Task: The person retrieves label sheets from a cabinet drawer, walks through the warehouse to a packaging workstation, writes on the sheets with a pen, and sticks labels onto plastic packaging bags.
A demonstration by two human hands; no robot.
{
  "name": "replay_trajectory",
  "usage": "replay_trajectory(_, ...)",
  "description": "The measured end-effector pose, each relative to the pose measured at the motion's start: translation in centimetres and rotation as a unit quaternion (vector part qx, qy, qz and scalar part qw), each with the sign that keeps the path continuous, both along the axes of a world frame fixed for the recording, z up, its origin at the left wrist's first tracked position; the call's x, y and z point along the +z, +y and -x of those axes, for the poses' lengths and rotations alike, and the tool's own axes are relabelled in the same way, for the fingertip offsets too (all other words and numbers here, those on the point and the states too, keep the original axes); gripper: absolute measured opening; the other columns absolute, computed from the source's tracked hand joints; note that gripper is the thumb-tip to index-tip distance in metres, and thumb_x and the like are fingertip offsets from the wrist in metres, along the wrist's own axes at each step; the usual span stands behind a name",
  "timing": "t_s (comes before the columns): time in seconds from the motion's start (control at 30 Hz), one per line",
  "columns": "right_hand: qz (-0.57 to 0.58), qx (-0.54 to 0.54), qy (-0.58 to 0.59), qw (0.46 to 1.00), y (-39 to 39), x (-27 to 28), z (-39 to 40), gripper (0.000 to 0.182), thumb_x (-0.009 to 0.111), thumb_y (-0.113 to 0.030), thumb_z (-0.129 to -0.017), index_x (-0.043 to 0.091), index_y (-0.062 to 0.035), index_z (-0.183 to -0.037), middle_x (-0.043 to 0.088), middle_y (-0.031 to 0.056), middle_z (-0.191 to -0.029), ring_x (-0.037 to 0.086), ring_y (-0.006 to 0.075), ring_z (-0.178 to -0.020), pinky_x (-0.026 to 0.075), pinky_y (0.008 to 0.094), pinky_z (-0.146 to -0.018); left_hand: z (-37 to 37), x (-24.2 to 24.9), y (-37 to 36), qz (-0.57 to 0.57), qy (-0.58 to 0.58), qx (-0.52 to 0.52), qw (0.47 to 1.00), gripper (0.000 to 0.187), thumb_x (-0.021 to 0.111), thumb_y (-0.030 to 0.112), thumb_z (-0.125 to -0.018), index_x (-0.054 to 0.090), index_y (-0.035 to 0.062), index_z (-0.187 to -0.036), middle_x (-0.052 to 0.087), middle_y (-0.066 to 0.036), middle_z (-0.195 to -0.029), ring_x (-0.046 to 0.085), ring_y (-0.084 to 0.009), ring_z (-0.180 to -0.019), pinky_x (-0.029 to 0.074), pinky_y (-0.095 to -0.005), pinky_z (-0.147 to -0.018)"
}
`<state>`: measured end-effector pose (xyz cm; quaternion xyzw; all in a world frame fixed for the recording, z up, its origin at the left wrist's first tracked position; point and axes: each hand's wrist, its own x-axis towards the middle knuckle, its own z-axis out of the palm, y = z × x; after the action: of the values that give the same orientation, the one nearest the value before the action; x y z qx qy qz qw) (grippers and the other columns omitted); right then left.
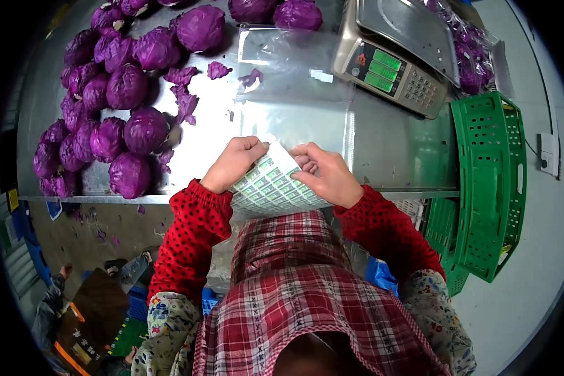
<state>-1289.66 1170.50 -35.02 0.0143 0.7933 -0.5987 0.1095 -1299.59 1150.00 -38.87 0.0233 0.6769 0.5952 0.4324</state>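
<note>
A sheet of green-and-white printed stickers [271,188] hangs over the front edge of the steel table, close to the apron. Its upper left corner is pinched between the thumb and fingers of my left hand [239,161]. At the sheet's right edge, my right hand [326,174] is closed, its thumb against the stickers and its fingers curled. Whether a single sticker is between those fingertips, I cannot make out. Just beyond both hands, clear plastic bags [294,119] lie flat on the table, with a small white label [321,76] on them.
Many red cabbages [146,130] are piled at the left, with loose leaves [185,103] beside them. A digital scale [391,72] stands back right, near bagged cabbage [473,62]. Green crates [492,188] are stacked at the right. Another person [91,313] is at lower left.
</note>
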Motion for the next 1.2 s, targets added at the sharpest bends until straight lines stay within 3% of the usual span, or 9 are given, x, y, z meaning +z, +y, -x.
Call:
replay_trajectory(0.4, -0.159, -0.066, 0.239, 0.956, -0.9, 1.1, -1.5, 0.01, 0.071, -0.004, -0.075, 0.07, -0.0058, -0.085, 0.063, 0.0078, -0.077, 0.062, 0.0198, -0.068, 0.05, 0.0292, -0.063, -0.5, 0.1, -0.1, -0.009, -0.016, 0.022, 1.0, 0.029, 0.058, 0.021, -0.093, 0.063, -0.0025, -0.077, 0.052, 0.003, -0.062, 0.043, -0.0065, -0.058, 0.036, -0.0267, -0.053)
replay_trajectory(0.53, -0.066, -0.184, -0.01, 0.981, 4.4, -3.8, 3.4, 0.011, 0.074, -0.01, -0.077, 0.071, -0.005, -0.086, 0.065, 0.0094, -0.074, 0.063, 0.0214, -0.069, 0.05, 0.031, -0.064, -0.6, 0.3, -0.8, 0.012, 0.033, -0.062, 0.997, 0.03, 0.059, 0.022, -0.093, 0.063, -0.0031, -0.078, 0.053, 0.001, -0.061, 0.045, -0.0077, -0.058, 0.039, -0.0271, -0.055)
replay_trajectory(0.6, -0.215, -0.169, -0.089, 0.958, 4.0, -4.9, 4.8, 0.019, 0.079, -0.018, -0.074, 0.071, -0.0038, -0.084, 0.067, 0.0116, -0.073, 0.063, 0.0226, -0.066, 0.049, 0.0329, -0.063, -0.7, 0.0, -0.8, 0.026, 0.05, -0.093, 0.994, 0.029, 0.059, 0.022, -0.093, 0.063, -0.0036, -0.079, 0.054, 0.0, -0.061, 0.046, -0.0081, -0.059, 0.04, -0.028, -0.056)
replay_trajectory(0.87, -0.393, 0.047, 0.232, 0.888, 1.4, -5.1, 1.5, 0.027, 0.076, -0.026, -0.072, 0.061, -0.009, -0.087, 0.056, 0.0069, -0.089, 0.055, 0.0287, -0.079, 0.045, 0.0397, -0.071, -1.5, 3.5, -1.2, 0.044, 0.131, -0.216, 0.967, 0.023, 0.06, 0.019, -0.092, 0.063, -0.0034, -0.085, 0.057, -0.008, -0.064, 0.049, -0.0124, -0.06, 0.044, -0.034, -0.058)
replay_trajectory(0.9, -0.396, 0.038, 0.222, 0.89, 1.7, -6.0, 1.9, 0.017, 0.069, -0.027, -0.079, 0.064, -0.0108, -0.082, 0.059, 0.0075, -0.086, 0.057, 0.0274, -0.076, 0.046, 0.0417, -0.068, -3.8, 2.9, -1.2, -0.116, 0.164, -0.169, 0.965, 0.023, 0.06, 0.019, -0.092, 0.063, -0.0032, -0.086, 0.058, -0.011, -0.067, 0.05, -0.0159, -0.06, 0.045, -0.0347, -0.058)
replay_trajectory(0.93, -0.386, 0.044, 0.221, 0.895, 1.7, -6.1, 2.0, 0.017, 0.069, -0.027, -0.079, 0.064, -0.0108, -0.082, 0.059, 0.0075, -0.086, 0.057, 0.0274, -0.076, 0.046, 0.0417, -0.068, -3.3, 4.7, -0.9, -0.102, 0.201, -0.283, 0.932, 0.022, 0.06, 0.019, -0.092, 0.065, -0.0022, -0.088, 0.06, -0.012, -0.068, 0.051, -0.0186, -0.06, 0.045, -0.035, -0.058)
replay_trajectory(1.03, -0.28, 0.035, 0.035, 0.959, 3.0, -4.8, 3.8, 0.014, 0.066, -0.021, -0.083, 0.068, -0.0074, -0.081, 0.063, 0.0127, -0.079, 0.061, 0.0305, -0.081, 0.048, 0.041, -0.072, -1.7, 3.5, -0.4, -0.016, 0.105, -0.18, 0.978, 0.025, 0.059, 0.019, -0.093, 0.062, -0.0035, -0.083, 0.054, -0.008, -0.062, 0.047, -0.0143, -0.057, 0.043, -0.0344, -0.056)
replay_trajectory(1.1, -0.244, -0.116, 0.043, 0.962, 6.9, -4.7, 8.0, 0.016, 0.062, -0.018, -0.085, 0.068, -0.003, -0.085, 0.067, 0.018, -0.084, 0.064, 0.0342, -0.078, 0.051, 0.0395, -0.07, -0.2, 0.6, -0.8, 0.033, 0.15, -0.139, 0.978, 0.031, 0.059, 0.023, -0.093, 0.061, -0.0044, -0.079, 0.051, -0.005, -0.059, 0.044, -0.0122, -0.056, 0.041, -0.033, -0.054)
replay_trajectory(1.2, -0.135, -0.329, 0.203, 0.912, 8.4, 8.2, 12.0, 0.016, 0.065, -0.017, -0.086, 0.067, -0.0006, -0.085, 0.066, 0.0086, -0.076, 0.061, 0.0148, -0.068, 0.048, 0.0291, -0.061, 0.4, 0.1, -0.9, 0.078, 0.139, -0.116, 0.98, 0.033, 0.06, 0.025, -0.092, 0.061, -0.0042, -0.077, 0.051, -0.003, -0.058, 0.044, -0.0118, -0.056, 0.04, -0.0316, -0.055)
